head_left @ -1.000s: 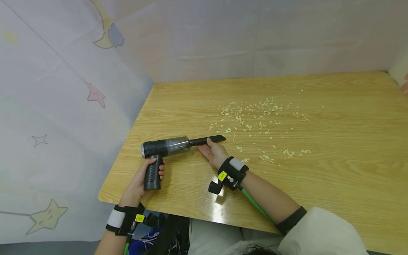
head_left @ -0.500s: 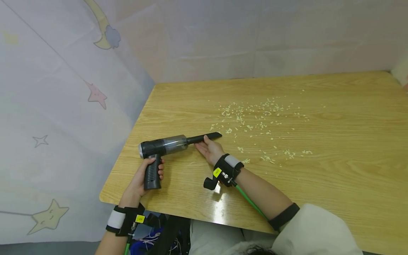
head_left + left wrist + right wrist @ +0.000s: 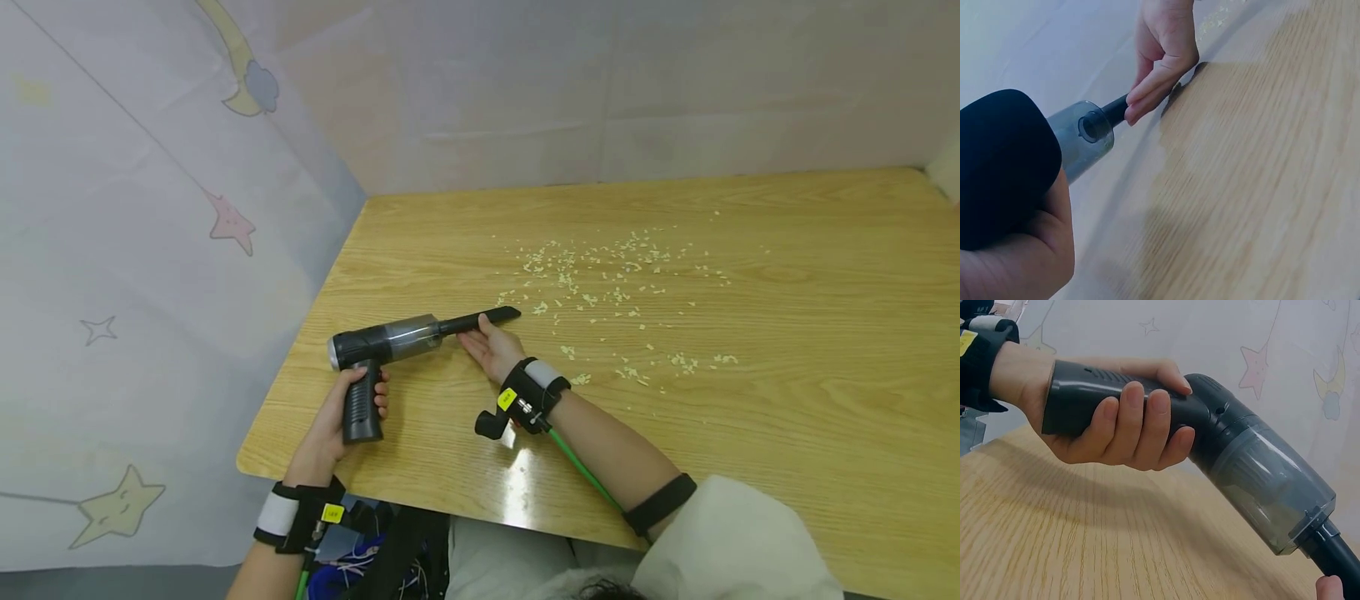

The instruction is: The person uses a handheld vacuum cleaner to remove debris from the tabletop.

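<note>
A black handheld vacuum cleaner (image 3: 408, 337) with a clear dust cup is held above the near left part of the table. My left hand (image 3: 326, 425) grips its handle, fingers wrapped round it, as the right wrist view shows. Near the tip, my right hand (image 3: 495, 354) pinches the slim black nozzle (image 3: 504, 314) between thumb and fingers. Some pale matter (image 3: 1266, 509) shows through the dust cup. Small pale yellow scraps (image 3: 566, 279) lie scattered on the table, just beyond the nozzle tip and to its right.
The wooden table (image 3: 810, 350) meets a pale cloth backdrop (image 3: 480, 100) at the rear. A printed curtain (image 3: 172, 333) hangs along the left side. Below the front edge are a blue container with cables (image 3: 337, 575) and the person's light clothing (image 3: 735, 550).
My right hand and the nozzle have shifted slightly left and up, away from the scraps. The left hand keeps its grip on the handle. The scraps look the same.
</note>
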